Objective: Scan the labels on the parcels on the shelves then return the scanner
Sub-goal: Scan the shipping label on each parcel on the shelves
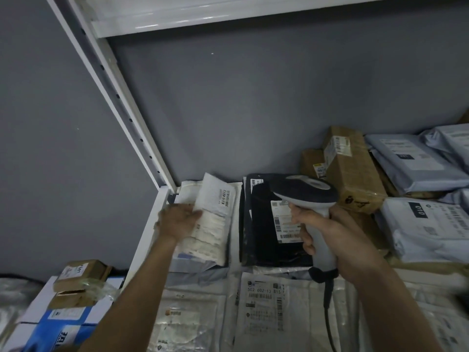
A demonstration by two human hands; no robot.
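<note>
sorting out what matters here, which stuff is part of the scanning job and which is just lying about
Job in hand:
scanner in right hand
white parcel under left hand
black parcel
brown box
grey mailers

Lying about:
blue and white carton beside the shelf
small brown boxes on it

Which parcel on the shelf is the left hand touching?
The white parcel in the shelf's left corner; the left hand rests on its edge, beside the black parcel.

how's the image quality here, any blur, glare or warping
Head view: dim, flat lighting; the left hand on the white parcel is motion-blurred, while the scanner in the right hand looks sharper; a faint glare streak on the upper shelf edge; wide-angle bending tilts the shelf upright.
</note>
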